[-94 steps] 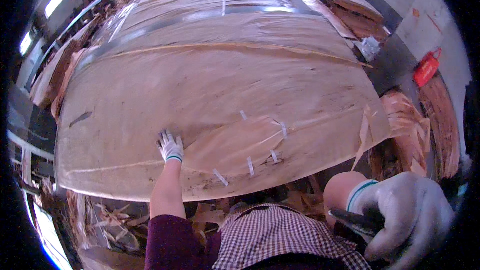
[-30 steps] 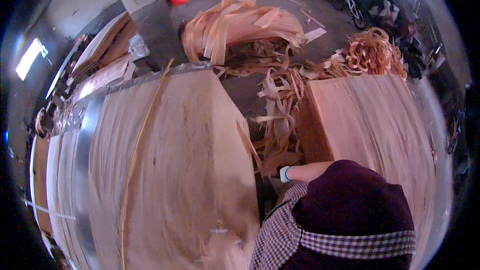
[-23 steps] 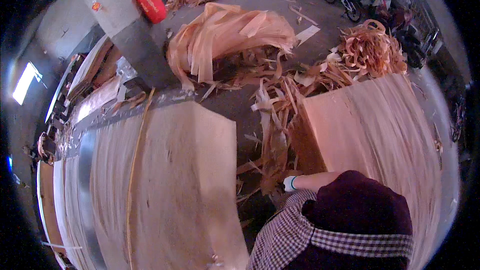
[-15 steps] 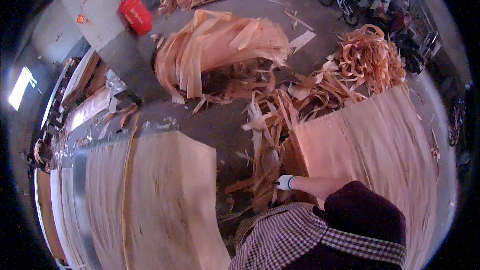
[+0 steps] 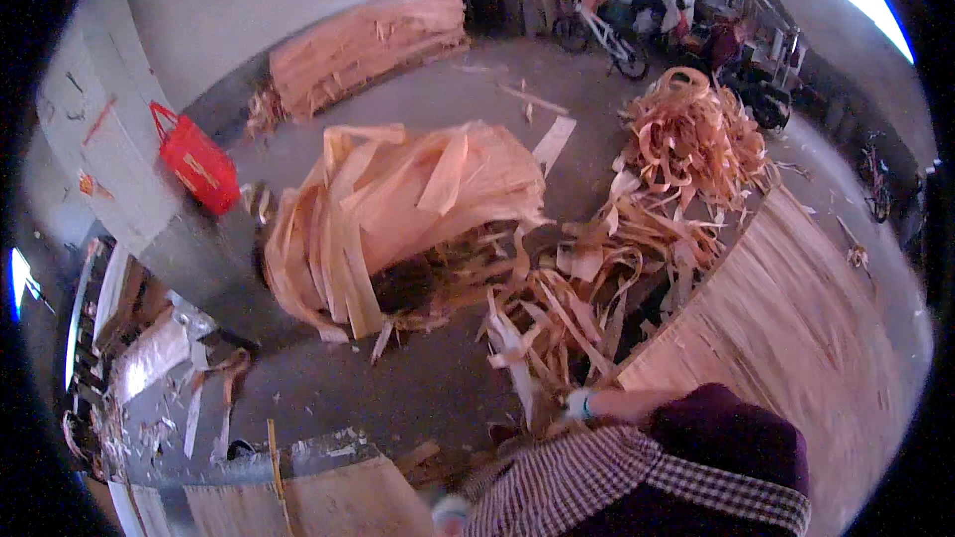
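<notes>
My right hand (image 5: 579, 404), in a white glove with a teal cuff, is low at the centre beside the left edge of a wide stack of thin wood veneer sheets (image 5: 786, 338). Loose veneer strips (image 5: 557, 323) tangle just beyond it. Motion smears its fingers, so whether it grips a strip does not show. At the lower edge, a white glove on my left hand (image 5: 451, 514) shows only in part, between my checked garment and a second pale veneer stack (image 5: 328, 502). Its fingers are hidden.
A large bundle of veneer (image 5: 418, 199) lies on the floor ahead. A heap of curled strips (image 5: 691, 134) sits to the right. Farther back are a veneer pile (image 5: 368, 45) and a bicycle (image 5: 607, 40). A red bag (image 5: 196, 161) hangs by the pillar (image 5: 119, 129) at left.
The view has tipped up and turned right, so the floor bundle and both veneer stacks appear lower. My left glove has come into sight at the lower edge. My right hand stays near the stack's edge.
</notes>
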